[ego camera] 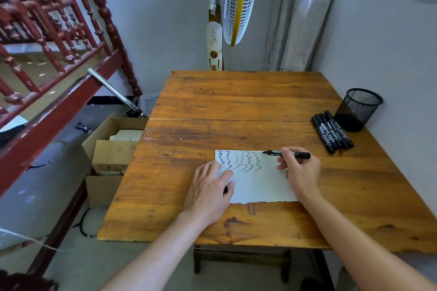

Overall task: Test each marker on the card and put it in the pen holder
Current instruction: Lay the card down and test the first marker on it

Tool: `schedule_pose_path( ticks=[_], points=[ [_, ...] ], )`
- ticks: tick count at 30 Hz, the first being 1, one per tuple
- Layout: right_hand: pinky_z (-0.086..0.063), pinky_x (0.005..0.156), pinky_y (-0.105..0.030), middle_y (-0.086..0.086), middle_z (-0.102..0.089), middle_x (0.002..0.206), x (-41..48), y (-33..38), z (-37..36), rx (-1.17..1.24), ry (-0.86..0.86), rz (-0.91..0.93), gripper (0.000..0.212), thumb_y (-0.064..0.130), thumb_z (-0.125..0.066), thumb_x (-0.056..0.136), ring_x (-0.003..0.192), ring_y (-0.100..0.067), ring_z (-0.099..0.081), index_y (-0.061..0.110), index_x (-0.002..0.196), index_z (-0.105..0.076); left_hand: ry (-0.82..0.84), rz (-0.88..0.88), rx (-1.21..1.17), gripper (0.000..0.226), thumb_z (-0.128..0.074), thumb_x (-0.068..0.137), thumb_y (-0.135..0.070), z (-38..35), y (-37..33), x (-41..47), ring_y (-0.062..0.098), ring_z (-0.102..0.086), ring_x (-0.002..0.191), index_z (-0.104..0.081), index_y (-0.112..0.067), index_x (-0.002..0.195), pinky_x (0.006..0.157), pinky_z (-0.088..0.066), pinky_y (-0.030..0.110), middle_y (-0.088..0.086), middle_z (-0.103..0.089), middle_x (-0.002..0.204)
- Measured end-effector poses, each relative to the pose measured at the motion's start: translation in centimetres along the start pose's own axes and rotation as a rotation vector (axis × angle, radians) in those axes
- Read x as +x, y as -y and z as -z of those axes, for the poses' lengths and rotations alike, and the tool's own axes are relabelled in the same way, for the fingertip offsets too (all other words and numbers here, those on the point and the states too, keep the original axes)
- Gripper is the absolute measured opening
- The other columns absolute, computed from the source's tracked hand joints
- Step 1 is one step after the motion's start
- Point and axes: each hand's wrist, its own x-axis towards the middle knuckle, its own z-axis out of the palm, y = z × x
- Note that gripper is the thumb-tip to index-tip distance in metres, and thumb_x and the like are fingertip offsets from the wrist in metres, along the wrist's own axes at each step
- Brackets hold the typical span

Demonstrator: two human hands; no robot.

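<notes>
While a red railing (47, 30) fills the upper left and boxes (113, 149) sit on the floor below it, the wood table (236, 101) holds the card (257, 184) at lower centre. Left hand (208, 191) lies flat on the card, a black cap under its fingers. Right hand (300, 170) pinches a marker (287, 154), tip at the card's top edge. Fan (236, 2) top centre. Spare markers (332, 132) lie beside the holder (357, 108), far right.

Marker (287, 154) mid-barrel behind right-hand fingers (285, 151); black cap (225, 189) mostly under left hand (208, 186)
</notes>
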Motion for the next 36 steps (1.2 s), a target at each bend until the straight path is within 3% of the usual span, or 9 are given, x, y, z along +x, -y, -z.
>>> schedule_pose_path(
  ticks=[18,22,25,27,29,32,36],
  points=[
    [-0.048,0.054,-0.034,-0.014,-0.067,0.062,-2.1,-0.1,2.4,-0.093,0.009,0.011,0.012,0.006,-0.061,0.088,0.054,-0.024,-0.059,0.008,0.078,-0.069,-0.012,-0.018,0.015,0.023,-0.044,0.091,-0.032,-0.3,0.1,0.1,0.023,-0.045,0.107,-0.057,-0.02,0.107,0.091,-0.04,0.04,0.004,-0.052,0.106],
    [-0.046,0.05,-0.027,-0.011,-0.071,0.066,-3.6,1.1,2.0,-0.1,0.182,0.034,0.009,0.01,-0.064,0.09,0.054,-0.017,-0.063,0.013,0.084,-0.07,-0.016,0.013,-0.033,0.023,-0.047,0.092,-0.03,-0.1,0.0,0.0,0.024,-0.044,0.109,-0.058,-0.019,0.108,0.092,-0.04,0.04,0.006,-0.052,0.115],
    [-0.041,0.046,-0.027,-0.009,-0.07,0.068,-3.6,3.8,2.3,0.066,0.084,0.006,0.004,0.011,-0.064,0.09,0.053,-0.015,-0.062,0.012,0.087,-0.067,-0.061,0.035,-0.065,0.022,-0.05,0.09,-0.029,0.2,0.0,0.0,0.026,-0.046,0.109,-0.06,-0.016,0.105,0.088,-0.042,0.039,0.009,-0.052,0.118],
    [-0.04,0.048,-0.028,-0.005,-0.065,0.065,-3.6,6.2,3.3,0.154,0.027,-0.012,0.005,0.013,-0.065,0.09,0.051,-0.011,-0.059,0.011,0.086,-0.066,-0.114,0.037,-0.096,0.023,-0.048,0.091,-0.031,0.6,0.0,0.0,0.023,-0.05,0.101,-0.062,-0.014,0.097,0.081,-0.044,0.038,0.007,-0.056,0.107],
    [-0.04,0.048,-0.028,0.0,-0.065,0.061,-4.3,8.3,4.4,0.208,0.044,-0.018,0.01,0.017,-0.062,0.093,0.05,-0.009,-0.059,0.012,0.087,-0.068,-0.196,0.066,-0.153,0.031,-0.043,0.092,-0.036,1.6,-0.3,-0.1,0.018,-0.052,0.077,-0.06,-0.016,0.077,0.064,-0.042,0.033,-0.003,-0.056,0.078],
    [-0.039,0.046,-0.027,-0.004,-0.067,0.059,-6.6,10.8,5.6,0.232,0.128,0.004,0.018,0.019,-0.056,0.095,0.049,-0.014,-0.058,0.009,0.086,-0.068,-0.271,0.128,-0.333,0.04,-0.053,0.089,-0.036,4.6,-2.3,0.1,0.012,-0.036,0.041,-0.039,-0.023,0.054,0.043,-0.023,0.025,-0.01,-0.035,0.045],
    [-0.04,0.042,-0.026,-0.01,-0.067,0.059,-10.2,12.4,5.9,0.223,0.251,0.132,0.015,0.018,-0.058,0.093,0.046,-0.02,-0.057,0.01,0.081,-0.062,-0.235,0.116,-0.515,0.047,-0.065,0.079,-0.019,7.8,-5.9,-0.2,0.01,-0.028,0.04,-0.03,-0.024,0.048,0.043,-0.024,0.027,-0.007,-0.032,0.041]
  ],
)
